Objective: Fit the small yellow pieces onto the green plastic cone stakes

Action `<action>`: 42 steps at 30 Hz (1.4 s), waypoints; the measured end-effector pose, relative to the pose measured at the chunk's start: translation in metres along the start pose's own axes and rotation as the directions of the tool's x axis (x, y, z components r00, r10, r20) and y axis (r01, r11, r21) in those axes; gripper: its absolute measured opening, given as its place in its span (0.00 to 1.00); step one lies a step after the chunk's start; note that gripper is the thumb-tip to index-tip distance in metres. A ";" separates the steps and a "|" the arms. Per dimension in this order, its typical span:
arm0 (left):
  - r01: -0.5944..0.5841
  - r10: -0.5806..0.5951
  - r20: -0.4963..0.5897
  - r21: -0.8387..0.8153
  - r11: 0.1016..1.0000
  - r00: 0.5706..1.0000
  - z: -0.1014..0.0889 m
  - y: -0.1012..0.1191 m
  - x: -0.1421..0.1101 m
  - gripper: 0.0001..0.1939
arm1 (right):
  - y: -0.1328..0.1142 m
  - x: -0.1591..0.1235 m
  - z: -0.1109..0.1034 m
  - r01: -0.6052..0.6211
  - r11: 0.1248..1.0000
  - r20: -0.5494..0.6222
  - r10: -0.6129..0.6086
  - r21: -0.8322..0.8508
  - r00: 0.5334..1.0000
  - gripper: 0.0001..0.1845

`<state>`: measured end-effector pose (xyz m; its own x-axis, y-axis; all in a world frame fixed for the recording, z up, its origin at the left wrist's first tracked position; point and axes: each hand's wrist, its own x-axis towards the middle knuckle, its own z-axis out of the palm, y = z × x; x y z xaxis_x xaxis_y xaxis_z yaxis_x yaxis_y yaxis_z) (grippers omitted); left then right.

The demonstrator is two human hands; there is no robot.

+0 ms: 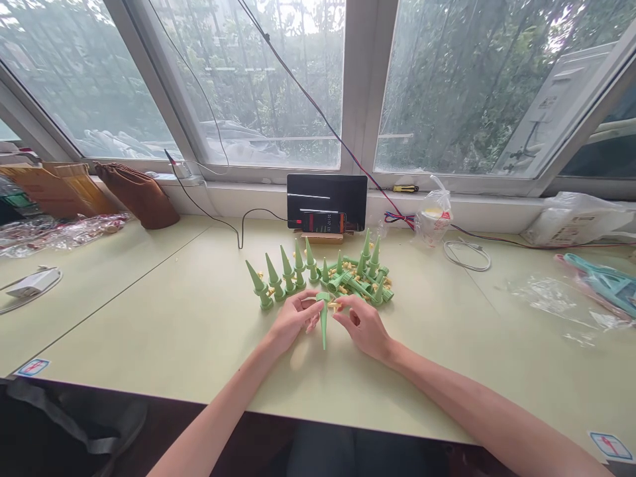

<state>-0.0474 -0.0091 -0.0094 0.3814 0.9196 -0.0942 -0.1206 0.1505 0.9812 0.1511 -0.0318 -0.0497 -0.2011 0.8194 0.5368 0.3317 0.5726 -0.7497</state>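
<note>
My left hand (294, 320) pinches the wide end of a green plastic cone spike (323, 324), whose tip points down toward me. My right hand (362, 324) is closed beside it, its fingertips pinched on a small yellow part (335, 306) at the spike's top. Just beyond my hands lies a pile of green spikes and yellow bits (360, 281). Several more green spikes (278, 278) stand upright in a curved row to the left of the pile.
A phone (322, 222) leans on a dark tablet (326, 199) at the windowsill, with a cable running left. A plastic bag (433, 218) and coiled white cable (467, 255) lie right. A brown pouch (139, 195), cardboard and wrappers sit far left; teal items (603, 281) far right.
</note>
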 end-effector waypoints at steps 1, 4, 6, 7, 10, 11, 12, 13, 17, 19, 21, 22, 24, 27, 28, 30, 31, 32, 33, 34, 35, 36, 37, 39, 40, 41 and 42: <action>0.001 -0.001 0.002 0.004 1.000 1.000 0.000 0.000 0.000 0.20 | 0.000 0.000 0.000 0.010 1.000 -0.008 -0.010 -0.005 1.000 0.09; -0.007 0.007 0.013 0.028 1.000 1.000 0.002 0.001 -0.001 0.19 | 0.000 0.000 0.000 0.030 0.999 -0.028 -0.030 -0.013 0.999 0.08; -0.019 0.018 0.025 0.044 0.999 1.000 0.003 0.002 -0.001 0.19 | -0.001 0.001 0.000 0.038 0.999 -0.035 -0.038 -0.014 0.999 0.08; -0.024 0.023 0.032 0.051 0.998 0.999 0.004 0.002 -0.001 0.19 | -0.001 0.001 0.000 0.044 0.999 -0.040 -0.044 -0.014 0.998 0.09; -0.038 0.034 0.052 0.068 0.997 0.998 0.005 0.002 -0.002 0.19 | -0.001 0.001 0.000 0.064 0.998 -0.061 -0.065 -0.021 0.996 0.10; -0.045 0.041 0.058 0.076 0.996 0.997 0.005 0.001 -0.001 0.19 | -0.001 0.001 0.000 0.070 0.997 -0.066 -0.071 -0.025 0.995 0.10; -0.056 0.050 0.063 0.085 0.995 0.997 0.005 0.000 -0.001 0.18 | -0.001 0.001 0.000 0.073 0.997 -0.070 -0.075 -0.029 0.995 0.11; -0.069 0.062 0.068 0.096 0.993 0.996 0.004 -0.001 -0.001 0.18 | -0.002 0.001 -0.001 0.074 0.997 -0.072 -0.077 -0.035 0.994 0.11; -0.110 0.099 0.077 0.159 0.981 0.992 0.003 -0.006 -0.001 0.18 | -0.003 0.002 -0.002 0.052 0.997 -0.075 -0.056 -0.053 0.996 0.15; -0.116 0.103 0.076 0.193 0.974 0.992 0.003 -0.008 -0.001 0.19 | -0.003 0.002 -0.002 0.023 0.998 -0.066 -0.027 -0.055 0.997 0.17; -0.118 0.102 0.082 0.217 0.969 0.991 0.003 -0.009 -0.001 0.19 | -0.004 0.002 -0.003 -0.004 0.998 -0.057 0.001 -0.059 0.998 0.20; -0.117 0.100 0.086 0.224 0.968 0.991 0.003 -0.009 0.000 0.19 | -0.004 0.002 -0.003 -0.015 0.998 -0.054 0.011 -0.061 0.998 0.21; -0.117 0.098 0.094 0.229 0.966 0.991 0.003 -0.009 0.000 0.19 | -0.005 0.002 -0.003 -0.028 0.998 -0.048 0.025 -0.062 0.999 0.21; -0.124 0.101 0.108 0.237 0.964 0.989 0.004 -0.009 -0.001 0.19 | -0.006 0.002 -0.002 -0.036 0.997 -0.038 0.034 -0.064 0.999 0.21; -0.127 0.102 0.111 0.239 0.963 0.989 0.004 -0.009 -0.001 0.20 | -0.006 0.002 -0.002 -0.036 0.997 -0.037 0.034 -0.068 0.999 0.21; -0.123 0.100 0.106 0.242 0.962 0.989 0.004 -0.008 -0.001 0.20 | -0.006 0.003 -0.002 -0.037 0.996 -0.035 0.034 -0.077 0.999 0.21; -0.118 0.097 0.099 0.240 0.964 0.990 0.005 -0.007 -0.001 0.20 | -0.006 0.003 -0.002 -0.037 0.996 -0.034 0.035 -0.083 0.999 0.22; -0.112 0.093 0.091 0.232 0.966 0.992 0.006 -0.006 -0.001 0.20 | -0.006 0.003 -0.003 -0.039 0.995 -0.032 0.036 -0.089 0.999 0.22; -0.104 0.089 0.080 0.218 0.970 0.993 0.006 -0.004 -0.001 0.20 | -0.007 0.003 -0.003 -0.042 0.995 -0.027 0.040 -0.093 0.999 0.21; -0.094 0.082 0.068 0.197 0.976 0.994 0.007 -0.003 -0.001 0.20 | -0.007 0.004 -0.003 -0.048 0.994 -0.022 0.047 -0.094 0.999 0.20; -0.082 0.073 0.054 0.171 0.982 0.996 0.007 -0.001 -0.002 0.20 | -0.008 0.004 -0.003 -0.057 0.994 -0.019 0.055 -0.091 0.998 0.17; -0.066 0.062 0.038 0.145 0.987 0.997 0.008 0.000 -0.002 0.20 | -0.008 0.003 -0.003 -0.065 0.994 -0.019 0.064 -0.086 0.998 0.15; -0.049 0.047 0.023 0.119 0.992 0.999 0.008 0.001 -0.001 0.20 | -0.009 0.003 -0.003 -0.071 0.994 -0.022 0.069 -0.081 0.997 0.13; -0.012 0.012 0.001 0.074 0.997 1.000 0.006 0.002 -0.001 0.20 | -0.009 0.002 -0.003 -0.065 0.994 -0.033 0.062 -0.087 0.998 0.14; 0.001 -0.001 -0.003 0.053 0.999 1.000 0.006 0.002 -0.001 0.20 | -0.008 0.002 -0.002 -0.053 0.994 -0.037 0.050 -0.100 0.998 0.14; 0.012 -0.012 -0.006 0.034 0.999 1.000 0.005 0.001 0.000 0.20 | -0.007 0.001 -0.002 -0.040 0.992 -0.038 0.036 -0.116 0.999 0.14; 0.019 -0.019 -0.006 0.019 1.000 1.000 0.004 0.000 0.000 0.20 | -0.007 0.001 -0.002 -0.028 0.991 -0.037 0.023 -0.133 0.999 0.14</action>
<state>-0.0439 -0.0101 -0.0085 0.3779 0.9188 -0.1140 -0.0955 0.1612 0.9823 0.1502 -0.0349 -0.0437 -0.1596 0.8307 0.5333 0.4569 0.5411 -0.7060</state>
